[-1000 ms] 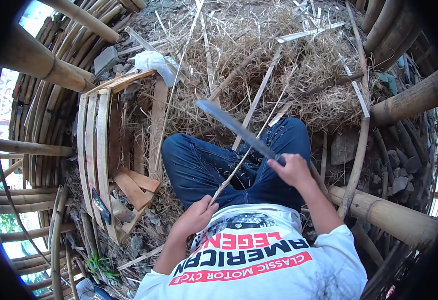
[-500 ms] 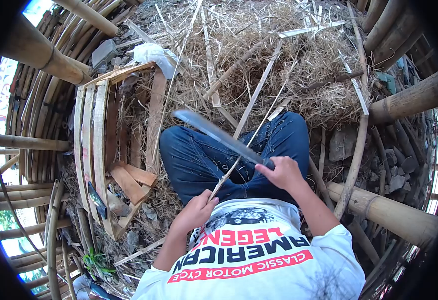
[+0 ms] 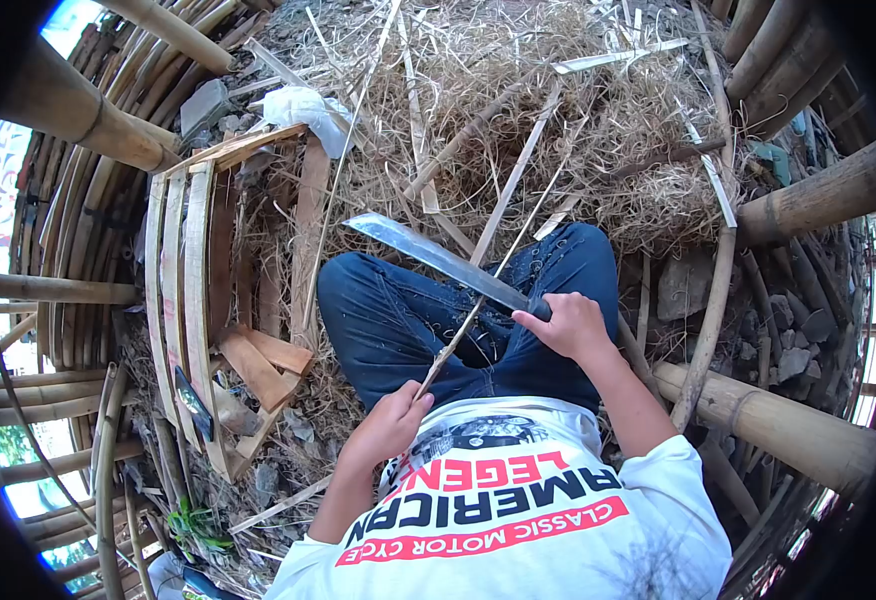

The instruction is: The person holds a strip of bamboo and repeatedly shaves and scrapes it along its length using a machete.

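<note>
My right hand (image 3: 571,325) is closed around the dark handle of a machete (image 3: 438,262), whose long blade points up and to the left over my lap. Closed near my waist, my left hand (image 3: 394,422) grips the lower end of a thin bamboo strip (image 3: 473,315). That strip slants away to the upper right, and the blade crosses it, apparently touching; the exact contact cannot be made out. A wider split bamboo slat (image 3: 518,175) lies just beyond my knees.
Dry shavings (image 3: 598,130) cover the ground ahead. On the left stand a wooden crate (image 3: 198,290), a phone-like dark object (image 3: 195,403) and a white plastic bag (image 3: 308,110). Thick bamboo poles (image 3: 778,415) and broken stones (image 3: 793,365) are on the right.
The machete blade, blurred before, is now sharp and sits slightly differently across the strip. My right hand has shifted slightly; my left hand keeps its place.
</note>
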